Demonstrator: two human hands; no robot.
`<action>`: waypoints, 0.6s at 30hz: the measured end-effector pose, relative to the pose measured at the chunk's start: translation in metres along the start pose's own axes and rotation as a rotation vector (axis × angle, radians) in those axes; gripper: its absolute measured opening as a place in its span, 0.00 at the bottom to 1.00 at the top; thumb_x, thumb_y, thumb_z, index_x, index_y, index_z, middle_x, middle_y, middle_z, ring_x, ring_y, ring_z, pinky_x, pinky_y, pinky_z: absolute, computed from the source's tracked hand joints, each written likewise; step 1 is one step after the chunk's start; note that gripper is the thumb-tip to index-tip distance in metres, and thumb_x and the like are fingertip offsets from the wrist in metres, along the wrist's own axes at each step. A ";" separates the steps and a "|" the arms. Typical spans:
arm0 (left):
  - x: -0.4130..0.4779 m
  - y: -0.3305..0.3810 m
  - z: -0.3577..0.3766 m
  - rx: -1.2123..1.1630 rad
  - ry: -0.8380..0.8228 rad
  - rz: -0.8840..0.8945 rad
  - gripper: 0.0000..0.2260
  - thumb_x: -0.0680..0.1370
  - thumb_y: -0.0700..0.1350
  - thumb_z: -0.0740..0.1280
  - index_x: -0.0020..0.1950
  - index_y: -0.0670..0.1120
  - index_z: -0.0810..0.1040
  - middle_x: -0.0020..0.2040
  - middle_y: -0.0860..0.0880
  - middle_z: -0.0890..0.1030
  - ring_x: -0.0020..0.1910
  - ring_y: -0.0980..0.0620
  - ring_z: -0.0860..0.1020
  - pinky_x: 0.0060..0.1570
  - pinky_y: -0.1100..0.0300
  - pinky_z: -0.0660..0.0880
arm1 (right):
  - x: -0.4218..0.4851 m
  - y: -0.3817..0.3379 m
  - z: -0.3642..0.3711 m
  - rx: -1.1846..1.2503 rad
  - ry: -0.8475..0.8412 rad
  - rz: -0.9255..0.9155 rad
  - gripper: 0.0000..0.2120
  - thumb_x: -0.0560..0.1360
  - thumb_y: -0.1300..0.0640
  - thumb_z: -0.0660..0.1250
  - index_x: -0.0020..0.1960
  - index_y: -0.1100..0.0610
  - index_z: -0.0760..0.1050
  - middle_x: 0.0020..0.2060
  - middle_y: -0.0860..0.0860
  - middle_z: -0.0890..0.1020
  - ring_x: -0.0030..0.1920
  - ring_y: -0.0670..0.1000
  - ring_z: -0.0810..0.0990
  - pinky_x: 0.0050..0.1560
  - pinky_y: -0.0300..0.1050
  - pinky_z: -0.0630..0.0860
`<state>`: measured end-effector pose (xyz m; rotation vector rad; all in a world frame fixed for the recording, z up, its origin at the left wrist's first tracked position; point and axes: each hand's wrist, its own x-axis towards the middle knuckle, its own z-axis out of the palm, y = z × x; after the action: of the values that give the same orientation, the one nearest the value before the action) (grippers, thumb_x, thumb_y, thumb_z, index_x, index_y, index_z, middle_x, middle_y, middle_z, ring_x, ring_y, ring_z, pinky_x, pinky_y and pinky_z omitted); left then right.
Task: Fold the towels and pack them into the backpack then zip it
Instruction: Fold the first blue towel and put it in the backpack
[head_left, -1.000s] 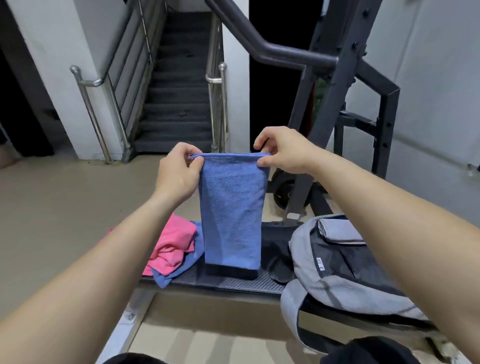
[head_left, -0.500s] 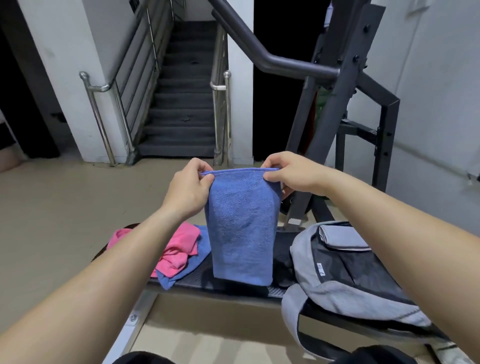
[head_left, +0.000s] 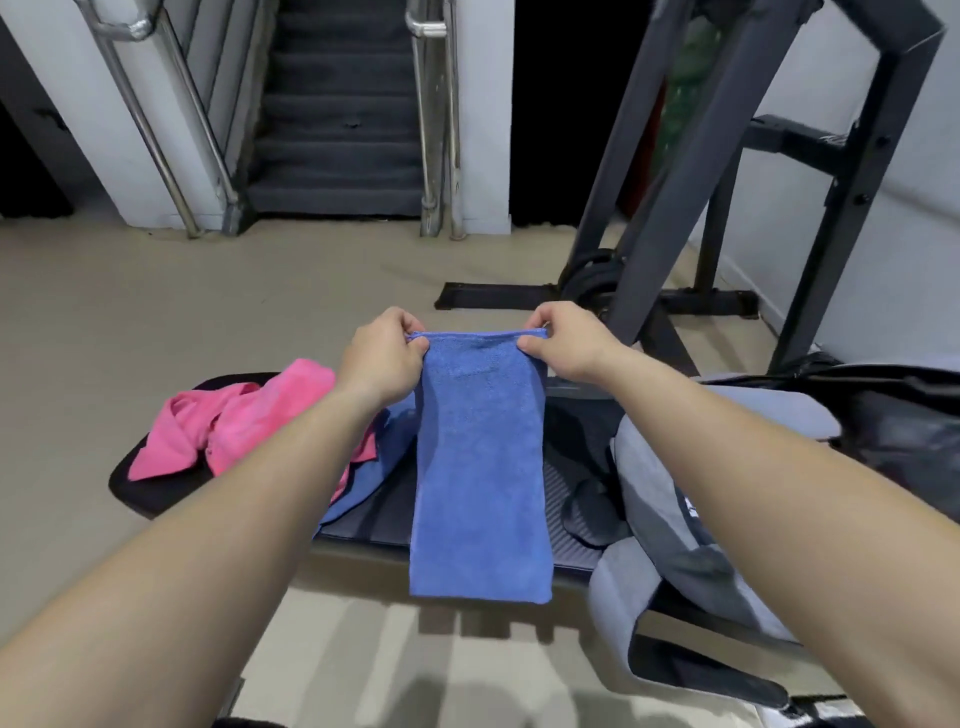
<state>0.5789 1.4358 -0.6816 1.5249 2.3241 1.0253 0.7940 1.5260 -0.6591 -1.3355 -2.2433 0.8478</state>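
From the head view, the left hand (head_left: 382, 353) and right hand (head_left: 563, 343) each pinch a top corner of a fuzzy blue towel (head_left: 480, 467), hanging as a long rectangle over the ribbed black bench (head_left: 374, 525), beside the grey fabric backpack (head_left: 660, 499) and crumpled pink towel (head_left: 234, 421).

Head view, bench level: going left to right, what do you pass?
pink towel → left hand → held blue towel → right hand → grey backpack
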 end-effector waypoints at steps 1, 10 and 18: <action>0.008 -0.003 0.008 -0.006 -0.005 -0.006 0.02 0.80 0.44 0.64 0.52 0.48 0.74 0.47 0.50 0.79 0.47 0.47 0.77 0.46 0.57 0.70 | 0.008 0.006 0.008 0.014 0.019 0.021 0.05 0.78 0.52 0.68 0.44 0.52 0.75 0.41 0.49 0.82 0.41 0.53 0.82 0.44 0.50 0.80; 0.056 -0.016 0.041 -0.064 -0.001 0.014 0.03 0.78 0.43 0.63 0.48 0.51 0.74 0.44 0.49 0.83 0.44 0.47 0.83 0.51 0.49 0.79 | 0.055 0.034 0.030 0.115 0.154 0.045 0.02 0.76 0.57 0.69 0.45 0.52 0.78 0.37 0.52 0.84 0.38 0.54 0.85 0.32 0.47 0.78; 0.022 -0.027 0.036 -0.031 -0.008 0.073 0.03 0.78 0.42 0.65 0.49 0.51 0.75 0.46 0.50 0.83 0.46 0.47 0.80 0.49 0.55 0.75 | 0.023 0.047 0.034 0.106 0.100 -0.016 0.04 0.72 0.57 0.74 0.46 0.52 0.81 0.42 0.47 0.84 0.44 0.49 0.83 0.46 0.46 0.81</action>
<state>0.5670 1.4642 -0.7205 1.6104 2.2519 1.0650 0.7932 1.5531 -0.7154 -1.2807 -2.1004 0.8620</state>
